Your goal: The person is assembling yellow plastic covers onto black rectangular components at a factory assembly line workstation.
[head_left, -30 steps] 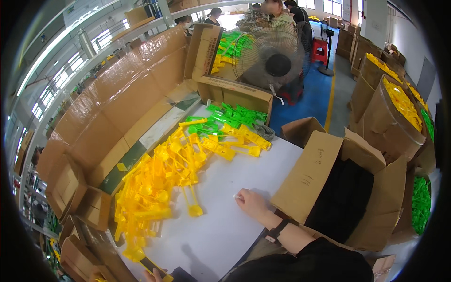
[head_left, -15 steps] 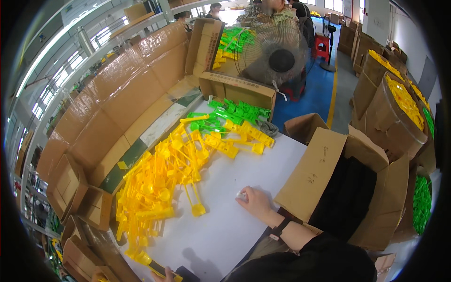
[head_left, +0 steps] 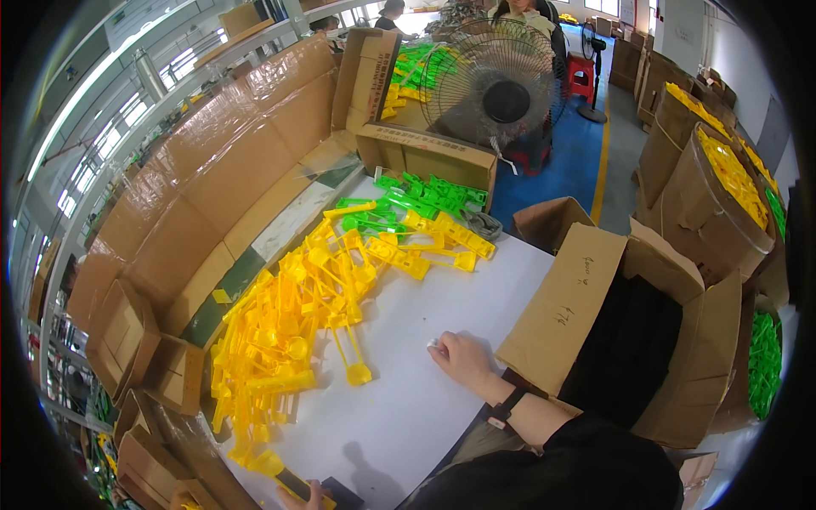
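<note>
My right hand (head_left: 461, 357) rests on the white table (head_left: 408, 408), fingers curled over a small whitish object I cannot make out. A single yellow plastic spoon-like piece (head_left: 353, 361) lies just left of it. Beyond that spreads a big heap of yellow plastic parts (head_left: 285, 323) along the table's left side. Green plastic parts (head_left: 408, 200) lie at the far end. My left hand (head_left: 299, 495) shows only as fingertips at the bottom edge, touching a dark flat object (head_left: 333, 491) with a yellow piece at it.
An open cardboard box (head_left: 629, 340) lined with black stands right of the table. Cardboard walls (head_left: 212, 178) line the left. A fan (head_left: 495, 85) stands behind a box (head_left: 425, 153). Drums of yellow parts (head_left: 722, 187) stand at right. People work at the back.
The view has tilted down and closer. My right hand has stayed on the table by the box flap, shifting slightly. My left fingertips stay at the bottom edge.
</note>
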